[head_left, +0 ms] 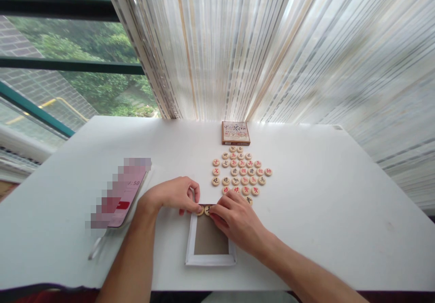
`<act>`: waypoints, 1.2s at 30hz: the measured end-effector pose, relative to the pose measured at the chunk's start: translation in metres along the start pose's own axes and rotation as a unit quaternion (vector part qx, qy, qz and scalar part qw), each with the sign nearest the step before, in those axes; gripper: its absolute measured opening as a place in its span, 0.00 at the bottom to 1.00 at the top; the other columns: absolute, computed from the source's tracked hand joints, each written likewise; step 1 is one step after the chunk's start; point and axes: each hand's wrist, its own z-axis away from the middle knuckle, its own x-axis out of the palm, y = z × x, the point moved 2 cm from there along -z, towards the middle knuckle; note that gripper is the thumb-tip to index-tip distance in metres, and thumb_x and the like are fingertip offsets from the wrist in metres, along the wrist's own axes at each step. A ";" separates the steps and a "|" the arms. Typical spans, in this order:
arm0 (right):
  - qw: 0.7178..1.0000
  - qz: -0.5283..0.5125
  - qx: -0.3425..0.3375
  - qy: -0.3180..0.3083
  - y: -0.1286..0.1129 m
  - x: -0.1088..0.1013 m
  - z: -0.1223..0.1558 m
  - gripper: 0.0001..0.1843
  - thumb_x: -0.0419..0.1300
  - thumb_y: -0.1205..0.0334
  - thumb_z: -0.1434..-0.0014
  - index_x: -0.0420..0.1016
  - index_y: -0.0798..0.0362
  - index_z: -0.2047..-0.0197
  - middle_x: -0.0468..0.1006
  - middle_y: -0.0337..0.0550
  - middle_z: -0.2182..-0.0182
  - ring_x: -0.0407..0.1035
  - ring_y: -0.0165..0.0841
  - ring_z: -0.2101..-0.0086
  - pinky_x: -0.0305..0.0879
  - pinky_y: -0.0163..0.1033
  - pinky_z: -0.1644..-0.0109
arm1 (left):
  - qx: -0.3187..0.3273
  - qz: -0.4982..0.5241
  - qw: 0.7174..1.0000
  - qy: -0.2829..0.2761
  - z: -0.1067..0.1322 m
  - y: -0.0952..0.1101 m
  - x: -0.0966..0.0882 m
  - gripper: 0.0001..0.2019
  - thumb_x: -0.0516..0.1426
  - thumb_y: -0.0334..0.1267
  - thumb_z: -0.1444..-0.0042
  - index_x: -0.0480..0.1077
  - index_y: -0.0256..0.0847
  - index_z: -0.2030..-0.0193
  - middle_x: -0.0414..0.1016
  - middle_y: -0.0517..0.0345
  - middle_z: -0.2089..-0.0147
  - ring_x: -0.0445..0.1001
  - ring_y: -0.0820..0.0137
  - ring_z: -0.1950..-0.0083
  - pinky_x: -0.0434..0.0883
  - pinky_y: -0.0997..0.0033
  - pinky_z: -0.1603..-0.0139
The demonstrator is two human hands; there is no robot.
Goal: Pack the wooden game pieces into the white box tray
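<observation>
An open white-rimmed box tray (190, 244) with a grey-brown bottom lies in front of me. Two round wooden Chinese chess pieces sit in its far left corner. My left hand (185, 196) is closed at that corner, its thumb pressed on the outer piece (200, 211). Beside it, my right hand (233, 214) reaches over the tray's far right side, fingers pinched at the second piece (207, 210), which carries a black character. Whatever lies under my right fingers is hidden. Beyond the tray, several pieces with red or black characters (243, 171) lie face up in rough rows.
A Chinese chess box (235, 133) stands behind the pieces, near the curtain (217, 44). To the left, a phone (131, 194) with a partly blurred screen leans on a stand. The white table (340, 212) ends at a window on the left.
</observation>
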 end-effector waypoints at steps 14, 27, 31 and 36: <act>1.000 0.004 -0.001 -0.010 0.000 -0.001 -0.001 0.09 0.56 0.64 0.32 0.78 0.52 0.61 0.75 0.45 0.69 0.63 0.37 0.64 0.64 0.42 0.58 | -0.001 -0.018 1.000 0.017 -0.004 0.000 0.003 0.14 0.65 0.48 0.57 0.71 0.41 0.71 0.75 0.61 0.79 0.72 0.69 0.78 0.60 0.75 0.79; 1.000 0.004 -0.005 -0.007 0.000 -0.004 -0.002 0.08 0.58 0.63 0.32 0.79 0.51 0.60 0.75 0.44 0.69 0.63 0.36 0.65 0.63 0.40 0.59 | 0.004 -0.031 0.999 0.025 -0.001 0.006 0.002 0.13 0.64 0.48 0.55 0.71 0.41 0.71 0.76 0.62 0.78 0.72 0.70 0.78 0.61 0.76 0.79; 1.000 -0.002 -0.013 -0.003 -0.001 -0.005 -0.002 0.08 0.57 0.63 0.32 0.79 0.51 0.58 0.76 0.44 0.69 0.63 0.36 0.65 0.63 0.41 0.59 | 0.007 -0.036 0.999 0.028 -0.001 0.008 0.002 0.15 0.63 0.51 0.54 0.72 0.41 0.71 0.77 0.61 0.77 0.72 0.69 0.78 0.62 0.75 0.78; 0.999 -0.029 -0.031 0.011 0.004 -0.011 0.001 0.08 0.57 0.63 0.32 0.78 0.52 0.55 0.77 0.44 0.67 0.63 0.36 0.64 0.64 0.41 0.58 | 0.015 -0.033 0.999 0.031 0.001 0.009 -0.001 0.19 0.62 0.57 0.52 0.76 0.40 0.68 0.77 0.59 0.77 0.72 0.69 0.78 0.63 0.75 0.78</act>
